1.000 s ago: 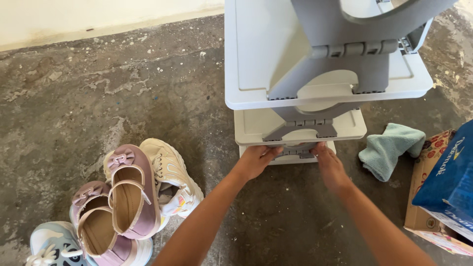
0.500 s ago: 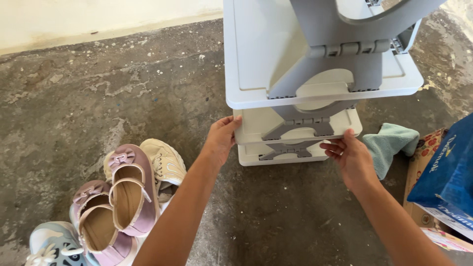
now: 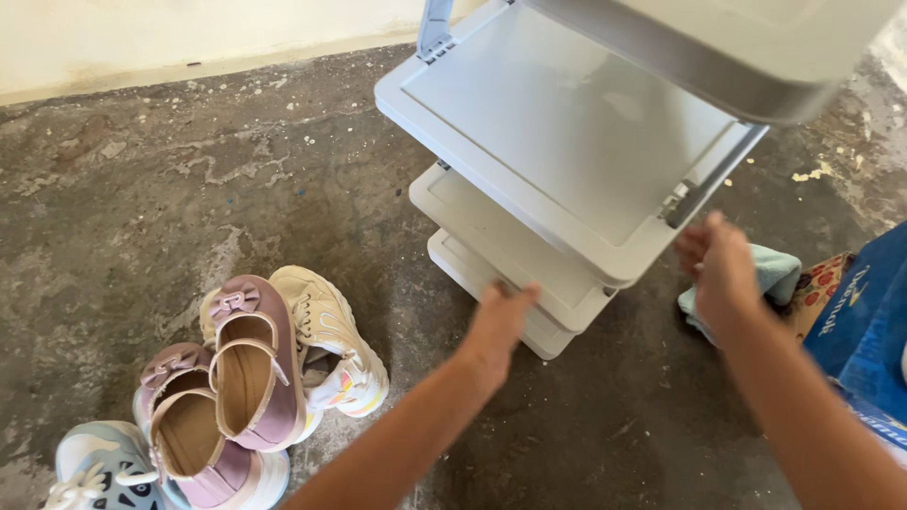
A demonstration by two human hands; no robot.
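Left hand (image 3: 498, 323) stretched forward, fingers loosely extended, fingertips touching the front edge of the lowest tier of a pale grey plastic shelf rack (image 3: 567, 142); nothing pinched. Right hand (image 3: 720, 269) open, fingers spread, close under the right front corner of the middle tier; contact with the rack cannot be told. Rack standing on a rough concrete floor (image 3: 189, 179), tiers stacked one above another, seen at an angle from the front corner. Teal cloth (image 3: 780, 272) on the floor just behind the right hand, partly hidden by it. Blue bag (image 3: 869, 331) and a patterned cardboard box (image 3: 820, 293) at the right edge of the floor. Near the lower left corner, a heap of shoes: two mauve strap shoes (image 3: 241, 368), a cream trainer (image 3: 331, 335) beneath them, a light blue trainer (image 3: 94, 467) at the bottom edge
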